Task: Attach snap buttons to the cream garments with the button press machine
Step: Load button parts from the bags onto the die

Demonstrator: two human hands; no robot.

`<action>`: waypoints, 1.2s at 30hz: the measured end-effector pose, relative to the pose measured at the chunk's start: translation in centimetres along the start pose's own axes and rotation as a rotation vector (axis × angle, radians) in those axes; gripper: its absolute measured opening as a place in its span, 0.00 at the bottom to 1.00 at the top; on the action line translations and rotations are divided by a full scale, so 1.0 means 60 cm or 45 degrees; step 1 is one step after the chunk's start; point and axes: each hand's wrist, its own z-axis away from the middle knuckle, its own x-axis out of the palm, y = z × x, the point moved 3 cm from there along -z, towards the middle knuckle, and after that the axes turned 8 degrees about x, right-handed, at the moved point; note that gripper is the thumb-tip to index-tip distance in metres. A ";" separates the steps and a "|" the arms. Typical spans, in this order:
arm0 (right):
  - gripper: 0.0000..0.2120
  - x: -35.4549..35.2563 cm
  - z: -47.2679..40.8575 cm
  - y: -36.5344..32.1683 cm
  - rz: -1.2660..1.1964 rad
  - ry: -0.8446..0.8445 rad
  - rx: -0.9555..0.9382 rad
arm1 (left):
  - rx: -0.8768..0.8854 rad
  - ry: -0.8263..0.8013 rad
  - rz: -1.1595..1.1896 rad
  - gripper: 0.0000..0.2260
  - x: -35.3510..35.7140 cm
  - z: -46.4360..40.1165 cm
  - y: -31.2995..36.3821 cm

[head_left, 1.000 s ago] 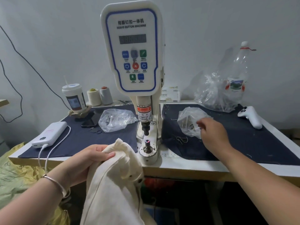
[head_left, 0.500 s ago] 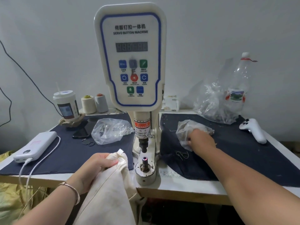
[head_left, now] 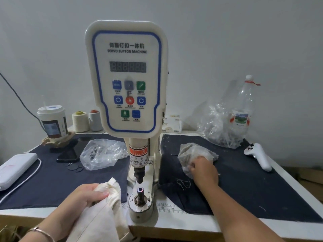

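The white servo button machine stands at the table's middle, its lower die post bare under the punch. My left hand grips a bunched cream garment just left of the die, at the table's front edge. My right hand reaches into a small clear plastic bag of small parts on the dark cloth to the machine's right; its fingertips are hidden in the bag.
A second clear bag lies left of the machine, with a phone, power bank, cup and thread spools. At right sit a large bag, a bottle and a white controller.
My right hand has gone from above the small bag down into it. My head has moved closer to the machine. The left hand keeps its grip on the garment.
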 end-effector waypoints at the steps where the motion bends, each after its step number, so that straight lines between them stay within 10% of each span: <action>1: 0.07 0.000 -0.002 0.000 0.007 -0.007 -0.021 | -0.005 0.010 0.005 0.16 -0.001 -0.002 -0.002; 13: 0.06 -0.015 0.012 -0.002 -0.069 -0.002 -0.040 | 0.018 0.025 -0.073 0.18 -0.002 -0.005 0.004; 21: 0.07 -0.042 0.064 0.000 -0.362 0.370 -0.246 | -0.065 0.098 -0.064 0.25 0.004 0.006 0.008; 25: 0.06 -0.067 0.103 -0.009 -0.602 0.481 -0.300 | -0.009 0.132 -0.091 0.05 0.018 0.020 0.020; 36: 0.07 -0.054 0.225 -0.070 -1.412 -0.422 0.053 | 0.018 0.170 -0.167 0.17 0.031 0.037 0.032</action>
